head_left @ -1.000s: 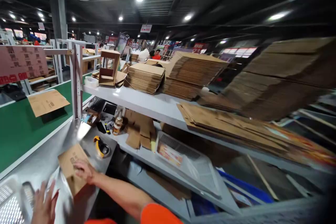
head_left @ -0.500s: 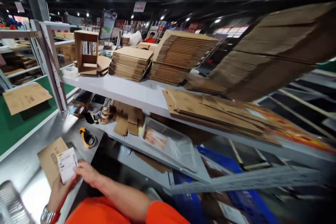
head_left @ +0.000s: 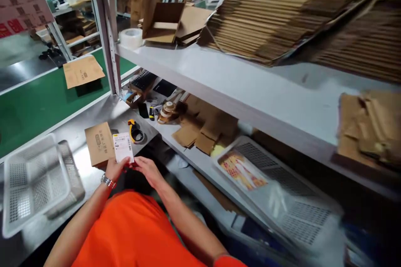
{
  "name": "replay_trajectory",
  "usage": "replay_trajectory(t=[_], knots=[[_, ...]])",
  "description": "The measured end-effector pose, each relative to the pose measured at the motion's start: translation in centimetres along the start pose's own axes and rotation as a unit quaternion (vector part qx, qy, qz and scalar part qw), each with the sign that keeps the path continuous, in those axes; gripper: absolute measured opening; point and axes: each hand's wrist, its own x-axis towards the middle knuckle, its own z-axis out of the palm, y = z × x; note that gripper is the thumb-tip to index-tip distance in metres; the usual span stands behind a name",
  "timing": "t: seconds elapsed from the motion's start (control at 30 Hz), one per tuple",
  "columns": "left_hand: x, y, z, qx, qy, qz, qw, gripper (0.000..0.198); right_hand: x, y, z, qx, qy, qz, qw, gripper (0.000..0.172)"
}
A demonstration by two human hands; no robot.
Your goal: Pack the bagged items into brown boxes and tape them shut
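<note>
A white shipping label (head_left: 123, 147) with printed text and a barcode is held up in front of my body. My left hand (head_left: 116, 169), with a metal watch at the wrist, pinches its bottom edge. At the lower right corner, the fingers of my right hand (head_left: 148, 169) close on the same label. Just left of it, a small brown cardboard box (head_left: 99, 145) lies on the metal bench (head_left: 78, 175). Behind the label rests a yellow and black tape dispenser (head_left: 135, 132).
A white perforated basket (head_left: 36, 183) stands at left. Beyond the bench, a cardboard mailer (head_left: 84, 71) lies on a green conveyor belt (head_left: 25, 104). The white upper shelf (head_left: 200, 71) carries flattened cartons (head_left: 266, 21) and a tape roll (head_left: 130, 38). A clear-covered tray (head_left: 275, 192) sits lower right.
My view has swung left and down, so the basket and conveyor show more fully. Both hands stay on the label, which overlaps the box less than before.
</note>
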Motion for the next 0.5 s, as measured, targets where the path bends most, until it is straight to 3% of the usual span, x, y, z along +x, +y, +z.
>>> replay_trajectory(t=[0.27, 0.5], knots=[[-1.1, 0.1, 2.5, -0.054, 0.074, -0.044, 0.995, 0.04, -1.0, 0.2, -1.9, 0.013, 0.009, 0.024, 1.0, 0.069], [-1.3, 0.7, 4.6, -0.092, 0.09, -0.072, 0.989, 0.027, -1.0, -0.3, -3.5, -0.009, 0.02, 0.022, 1.0, 0.071]])
